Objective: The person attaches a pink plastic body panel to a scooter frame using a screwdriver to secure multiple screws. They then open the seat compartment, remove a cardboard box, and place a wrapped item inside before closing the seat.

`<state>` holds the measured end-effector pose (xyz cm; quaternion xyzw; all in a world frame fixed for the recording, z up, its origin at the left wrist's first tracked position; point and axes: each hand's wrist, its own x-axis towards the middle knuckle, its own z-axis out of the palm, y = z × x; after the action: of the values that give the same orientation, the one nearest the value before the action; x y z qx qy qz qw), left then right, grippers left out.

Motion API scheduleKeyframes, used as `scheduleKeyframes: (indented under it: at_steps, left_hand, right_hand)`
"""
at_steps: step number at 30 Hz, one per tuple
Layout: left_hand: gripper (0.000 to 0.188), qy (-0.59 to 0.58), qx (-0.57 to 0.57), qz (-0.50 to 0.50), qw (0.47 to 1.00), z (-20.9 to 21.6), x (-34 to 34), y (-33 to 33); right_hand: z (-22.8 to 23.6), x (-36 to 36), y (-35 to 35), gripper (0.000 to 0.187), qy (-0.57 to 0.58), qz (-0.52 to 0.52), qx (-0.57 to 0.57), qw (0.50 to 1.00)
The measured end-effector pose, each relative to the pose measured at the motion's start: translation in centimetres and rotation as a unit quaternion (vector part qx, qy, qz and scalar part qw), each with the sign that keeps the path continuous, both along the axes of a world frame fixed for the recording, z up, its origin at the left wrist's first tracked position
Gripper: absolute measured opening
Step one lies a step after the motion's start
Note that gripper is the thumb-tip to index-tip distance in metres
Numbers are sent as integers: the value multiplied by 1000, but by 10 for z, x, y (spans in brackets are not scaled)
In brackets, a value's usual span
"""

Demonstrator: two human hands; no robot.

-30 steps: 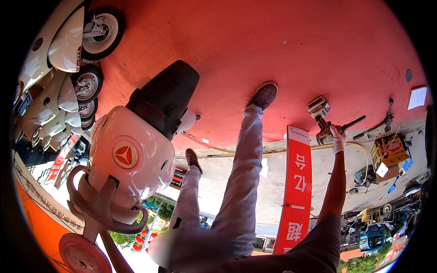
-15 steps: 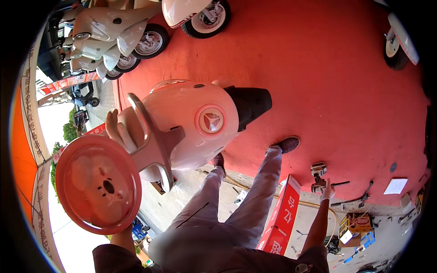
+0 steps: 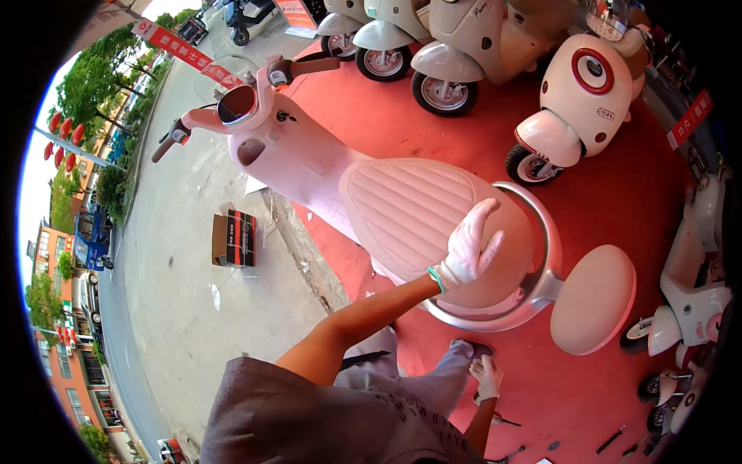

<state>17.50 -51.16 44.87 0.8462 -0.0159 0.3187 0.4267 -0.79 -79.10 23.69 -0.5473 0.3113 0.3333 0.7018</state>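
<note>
A pale pink scooter [image 3: 309, 182] stands in front of me, handlebars to the far left. Its ribbed seat [image 3: 410, 209] runs back to a silver rear rack [image 3: 553, 240], which carries an oval padded backrest [image 3: 593, 300]. My left hand [image 3: 473, 246], in a white glove, is over the rear part of the seat with fingers stretched out and thumb apart. Nothing is held in it; whether it touches the seat, I cannot tell. Low down near my shoe, my gloved right hand [image 3: 487, 377] has curled fingers, and what they hold is hidden.
Several parked scooters [image 3: 456, 58] line the far side of the red carpet [image 3: 371, 116]; more stand at the right. An opened cardboard box [image 3: 234, 240] sits on the concrete at left. A dark thin tool [image 3: 506, 420] lies near my right wrist.
My view has swung round, bringing the whole scooter and the street into sight. My left hand has moved from behind the backrest to over the seat. The power tool at my right hand no longer shows.
</note>
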Motion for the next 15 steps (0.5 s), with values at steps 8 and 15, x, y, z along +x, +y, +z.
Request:
scheduleKeyframes:
  at_steps: [8,15]
  left_hand:
    - [47,48,139,339,929,90,-247,320]
    - [48,31,202,542,815,185,-400,442]
  right_hand:
    - [111,46,260,30,-226,258,69,937]
    - [141,133,482,31,-357,330,78,871]
